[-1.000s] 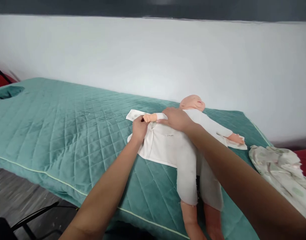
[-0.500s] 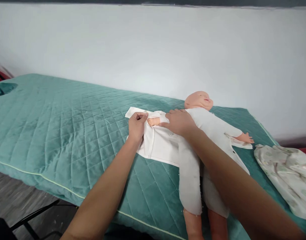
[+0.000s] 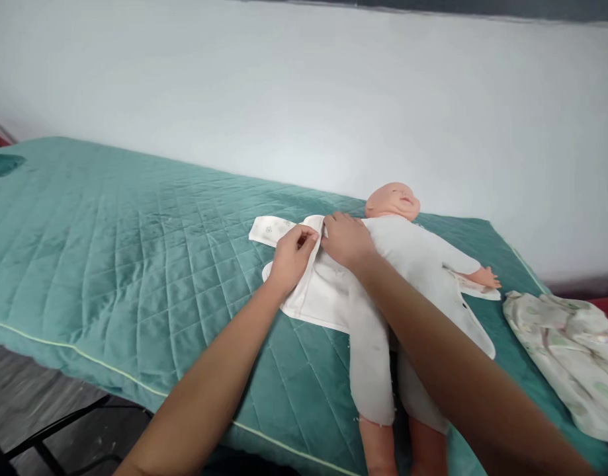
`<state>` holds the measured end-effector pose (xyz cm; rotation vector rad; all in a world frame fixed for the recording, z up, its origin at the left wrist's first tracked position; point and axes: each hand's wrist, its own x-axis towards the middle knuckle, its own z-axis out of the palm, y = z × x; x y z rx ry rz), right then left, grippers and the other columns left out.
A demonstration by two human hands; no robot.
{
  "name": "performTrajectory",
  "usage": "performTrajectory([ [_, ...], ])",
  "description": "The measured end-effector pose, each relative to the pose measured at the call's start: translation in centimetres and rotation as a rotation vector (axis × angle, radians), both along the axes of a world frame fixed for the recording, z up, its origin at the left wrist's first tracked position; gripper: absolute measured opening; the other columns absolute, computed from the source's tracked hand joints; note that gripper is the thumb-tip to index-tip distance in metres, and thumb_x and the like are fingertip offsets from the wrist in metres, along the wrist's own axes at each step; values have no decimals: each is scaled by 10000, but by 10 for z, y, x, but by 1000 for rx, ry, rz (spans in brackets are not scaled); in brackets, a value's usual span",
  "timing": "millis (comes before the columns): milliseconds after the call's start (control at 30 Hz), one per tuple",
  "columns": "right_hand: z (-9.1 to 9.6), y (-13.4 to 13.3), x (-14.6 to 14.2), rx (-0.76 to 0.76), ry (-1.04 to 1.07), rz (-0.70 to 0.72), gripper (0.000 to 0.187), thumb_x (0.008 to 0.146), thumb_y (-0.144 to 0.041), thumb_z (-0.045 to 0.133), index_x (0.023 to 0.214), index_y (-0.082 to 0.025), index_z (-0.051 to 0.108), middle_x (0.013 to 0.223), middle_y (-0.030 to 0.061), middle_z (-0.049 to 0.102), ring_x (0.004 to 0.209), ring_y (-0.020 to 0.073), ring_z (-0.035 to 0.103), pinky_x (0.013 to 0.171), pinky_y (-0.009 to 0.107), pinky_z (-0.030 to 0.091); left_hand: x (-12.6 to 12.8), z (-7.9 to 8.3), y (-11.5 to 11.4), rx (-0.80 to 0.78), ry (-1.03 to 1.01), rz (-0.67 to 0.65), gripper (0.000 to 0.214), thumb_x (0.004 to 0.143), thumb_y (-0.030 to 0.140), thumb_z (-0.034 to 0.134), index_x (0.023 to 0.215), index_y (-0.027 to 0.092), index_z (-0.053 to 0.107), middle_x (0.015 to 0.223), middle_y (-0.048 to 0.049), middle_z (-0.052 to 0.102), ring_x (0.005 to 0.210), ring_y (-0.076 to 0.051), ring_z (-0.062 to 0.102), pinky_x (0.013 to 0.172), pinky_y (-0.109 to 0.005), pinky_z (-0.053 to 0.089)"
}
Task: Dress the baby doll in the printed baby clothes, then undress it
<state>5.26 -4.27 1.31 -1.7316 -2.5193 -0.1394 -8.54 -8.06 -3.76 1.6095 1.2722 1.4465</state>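
Note:
A baby doll with a white cloth body lies on its back, head toward the wall. Beneath it a white baby shirt is spread open, one sleeve with a small print sticking out to the left. My left hand pinches the shirt's edge beside that sleeve. Around the doll's arm on the left side my right hand is closed, close to my left fingertips. The doll's hand on that side is hidden by the cloth and my hands. Its other arm stretches right, over the shirt's other side.
A green quilted cover lies over the bed, which stands against a white wall. At the right edge is a crumpled white printed cloth. A black metal frame shows below the bed at lower left.
My left hand has moved right, drawing the shirt's edge over the doll's hand, which was visible before. My right hand has shifted slightly and its fingers have curled in more.

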Motion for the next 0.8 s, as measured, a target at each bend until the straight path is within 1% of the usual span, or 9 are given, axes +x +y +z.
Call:
performTrajectory([
  [100, 13, -4, 20, 25, 176, -25, 329, 975, -354, 462, 1159, -150, 643, 1239, 167, 651, 1144, 334, 577, 958, 453, 437, -8, -7, -1, -17, 190, 217, 145, 955, 282, 509, 959, 193, 623, 973, -50, 687, 900, -181, 617, 846, -309, 459],
  [200, 20, -16, 60, 109, 425, -92, 330, 955, -376, 477, 1156, -181, 651, 1264, 137, 661, 1173, 324, 582, 958, 447, 458, -13, -12, -4, -82, 420, 329, 175, 968, 339, 521, 1012, 192, 606, 1038, -79, 678, 953, -218, 616, 857, -344, 466],
  [300, 9, -38, 112, 329, 592, -222, 336, 915, -342, 465, 1131, -161, 647, 1195, 162, 673, 1161, 318, 590, 1009, 466, 447, -11, -12, -8, -85, 686, 374, 240, 962, 418, 554, 994, 187, 610, 1087, -111, 648, 1046, -266, 586, 880, -376, 462],
  [400, -14, -61, 158, 456, 712, -424, 367, 909, -357, 403, 1116, -156, 630, 1133, 180, 663, 1089, 307, 609, 946, 461, 485, -6, -11, -9, -65, 818, 366, 240, 960, 419, 557, 938, 188, 620, 1089, -120, 631, 1076, -280, 563, 904, -388, 456],
  [433, -21, -66, 169, 415, 710, -500, 375, 906, -389, 403, 1091, -154, 629, 1088, 186, 668, 1063, 322, 611, 935, 480, 483, -5, -11, -8, -54, 821, 350, 222, 963, 396, 550, 907, 193, 619, 1067, -116, 633, 1064, -275, 562, 905, -384, 455],
  [500, -31, -74, 182, 229, 685, -572, 419, 917, -462, 377, 1058, -155, 624, 1024, 193, 684, 993, 340, 624, 899, 502, 482, -3, -10, -7, -19, 785, 311, 187, 957, 337, 545, 841, 203, 603, 999, -97, 640, 1013, -255, 564, 898, -370, 451],
  [567, -34, -78, 186, 92, 681, -577, 476, 928, -518, 346, 1071, -155, 619, 1029, 203, 699, 975, 350, 635, 895, 511, 477, 0, -9, -7, 16, 699, 284, 166, 940, 299, 544, 803, 211, 577, 919, -69, 637, 938, -231, 564, 871, -353, 450],
  [700, -34, -79, 182, 50, 849, -497, 555, 933, -564, 351, 1241, -162, 577, 1133, 201, 708, 1045, 335, 654, 927, 489, 481, 14, 2, -9, -8, 441, 231, 131, 911, 316, 535, 830, 216, 558, 836, -13, 620, 811, -183, 555, 776, -302, 446],
  [800, -36, -80, 180, 60, 952, -428, 608, 929, -589, 377, 1330, -164, 544, 1207, 194, 697, 1113, 315, 646, 979, 480, 472, 30, 17, -6, -50, 289, 178, 124, 900, 323, 536, 872, 212, 584, 866, -11, 650, 836, -179, 574, 777, -287, 443],
])
